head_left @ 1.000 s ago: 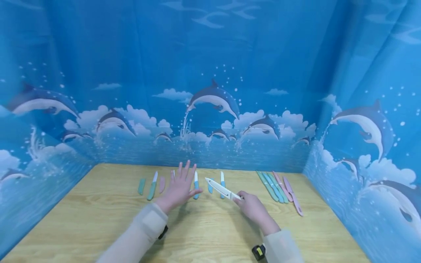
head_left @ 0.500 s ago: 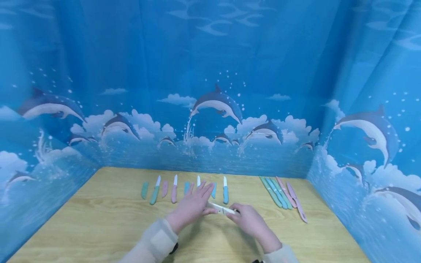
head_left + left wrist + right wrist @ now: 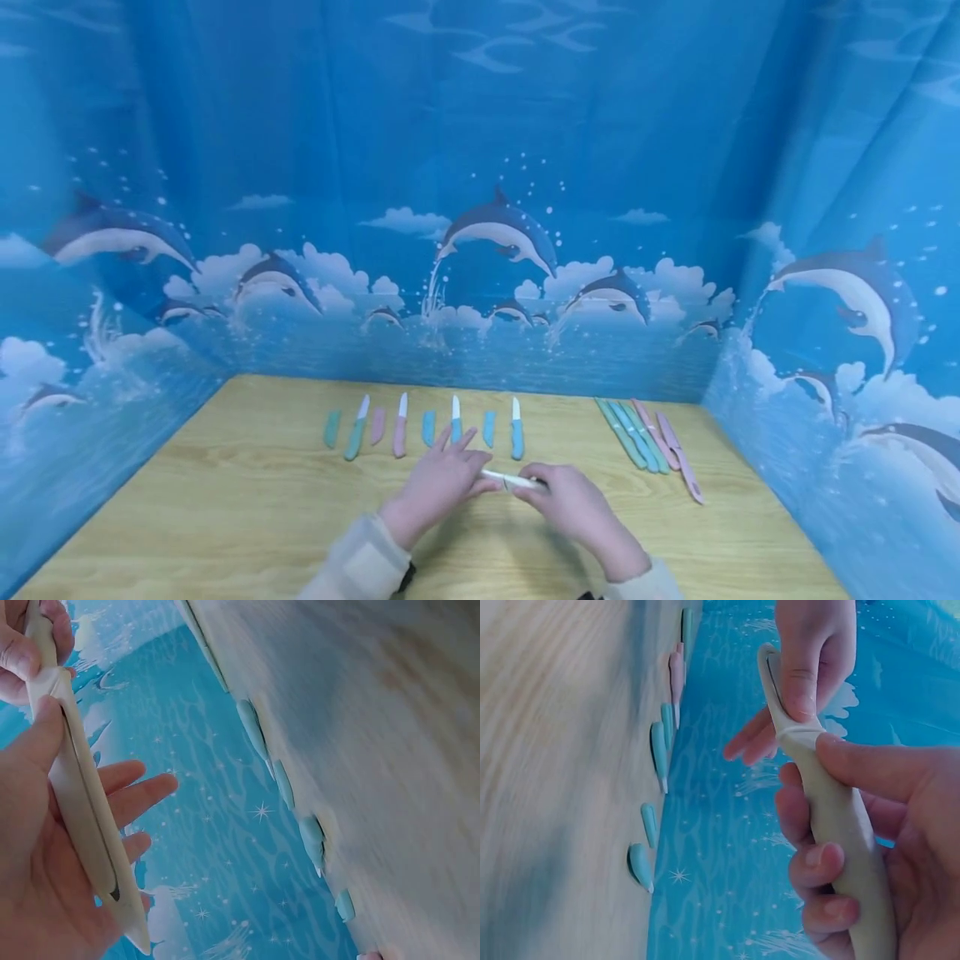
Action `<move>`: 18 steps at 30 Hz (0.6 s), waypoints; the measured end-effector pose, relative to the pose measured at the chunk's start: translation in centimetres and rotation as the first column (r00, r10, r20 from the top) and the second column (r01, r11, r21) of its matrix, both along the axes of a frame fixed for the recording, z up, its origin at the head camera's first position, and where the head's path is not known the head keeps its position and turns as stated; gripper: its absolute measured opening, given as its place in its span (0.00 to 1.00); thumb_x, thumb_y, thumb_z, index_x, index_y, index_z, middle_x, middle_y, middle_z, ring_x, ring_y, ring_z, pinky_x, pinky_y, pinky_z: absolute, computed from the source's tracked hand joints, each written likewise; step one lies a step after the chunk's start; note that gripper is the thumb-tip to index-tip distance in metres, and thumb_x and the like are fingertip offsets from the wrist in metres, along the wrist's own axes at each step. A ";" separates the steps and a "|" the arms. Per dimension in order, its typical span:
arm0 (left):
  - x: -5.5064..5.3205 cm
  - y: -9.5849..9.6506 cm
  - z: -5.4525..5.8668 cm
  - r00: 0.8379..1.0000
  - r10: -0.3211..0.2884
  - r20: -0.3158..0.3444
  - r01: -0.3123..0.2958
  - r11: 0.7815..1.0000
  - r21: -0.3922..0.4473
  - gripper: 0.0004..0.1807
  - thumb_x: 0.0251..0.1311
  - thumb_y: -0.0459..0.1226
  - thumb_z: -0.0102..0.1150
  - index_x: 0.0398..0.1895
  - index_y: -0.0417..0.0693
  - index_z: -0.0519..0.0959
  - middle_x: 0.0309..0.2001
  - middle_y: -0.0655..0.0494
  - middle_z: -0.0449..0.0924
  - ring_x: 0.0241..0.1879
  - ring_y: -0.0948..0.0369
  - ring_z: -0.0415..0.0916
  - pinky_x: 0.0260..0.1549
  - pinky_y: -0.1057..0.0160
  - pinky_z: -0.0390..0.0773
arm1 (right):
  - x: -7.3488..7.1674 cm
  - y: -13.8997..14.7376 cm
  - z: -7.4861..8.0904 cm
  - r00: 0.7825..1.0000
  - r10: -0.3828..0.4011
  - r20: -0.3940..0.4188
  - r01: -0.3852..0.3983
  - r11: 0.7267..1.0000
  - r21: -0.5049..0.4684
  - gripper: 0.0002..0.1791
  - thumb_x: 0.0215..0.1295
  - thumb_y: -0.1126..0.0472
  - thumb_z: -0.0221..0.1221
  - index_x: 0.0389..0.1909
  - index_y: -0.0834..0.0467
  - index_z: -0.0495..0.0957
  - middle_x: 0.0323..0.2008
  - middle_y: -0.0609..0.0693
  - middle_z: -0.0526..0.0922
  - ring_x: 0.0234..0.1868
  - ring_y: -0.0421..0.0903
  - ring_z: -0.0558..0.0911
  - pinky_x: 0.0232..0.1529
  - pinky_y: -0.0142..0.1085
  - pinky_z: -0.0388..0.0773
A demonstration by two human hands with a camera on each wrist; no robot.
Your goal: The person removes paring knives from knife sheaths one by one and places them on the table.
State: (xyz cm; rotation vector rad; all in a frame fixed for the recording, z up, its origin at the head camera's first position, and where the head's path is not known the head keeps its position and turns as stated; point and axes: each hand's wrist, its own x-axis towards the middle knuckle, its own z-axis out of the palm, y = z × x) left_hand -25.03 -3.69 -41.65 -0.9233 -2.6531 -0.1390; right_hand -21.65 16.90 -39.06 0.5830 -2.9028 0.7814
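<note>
A cream-white knife in its sheath is held between both hands above the table, in front of the row of knives. My right hand (image 3: 570, 504) grips the knife handle (image 3: 844, 832), fingers curled round it and thumb near the collar. My left hand (image 3: 438, 483) pinches the slotted cream sheath (image 3: 90, 817), thumb on top near its mouth and fingers behind. Sheath and handle meet end to end; the blade is hidden inside. Just beyond the left hand lies a blue-handled knife (image 3: 456, 410), partly covered by its fingers.
Unsheathed knives and loose sheaths lie in a row: green knife (image 3: 356, 433), green sheath (image 3: 332, 427), pink sheath (image 3: 378, 425), pink knife (image 3: 400, 429), blue sheaths (image 3: 489, 427) and another blue knife (image 3: 517, 429). Several sheathed knives (image 3: 621, 433) lie at right. A dolphin-print curtain (image 3: 480, 342) surrounds the wooden table.
The left hand, spread out over the row a second ago, has come right and down and now pinches the sheath. The right hand has kept the handle, its tip swung closer to level.
</note>
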 end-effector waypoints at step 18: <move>0.6 -0.3 -0.4 0.998 -0.062 0.006 0.061 0.994 0.090 0.24 0.67 0.59 0.45 0.30 0.54 0.82 0.15 0.67 0.72 0.13 0.74 0.60 0.13 0.74 0.62 | -0.3 0.5 0.6 0.998 0.059 0.006 -0.060 0.996 0.073 0.12 0.63 0.46 0.60 0.40 0.47 0.83 0.30 0.36 0.82 0.26 0.32 0.72 0.32 0.35 0.73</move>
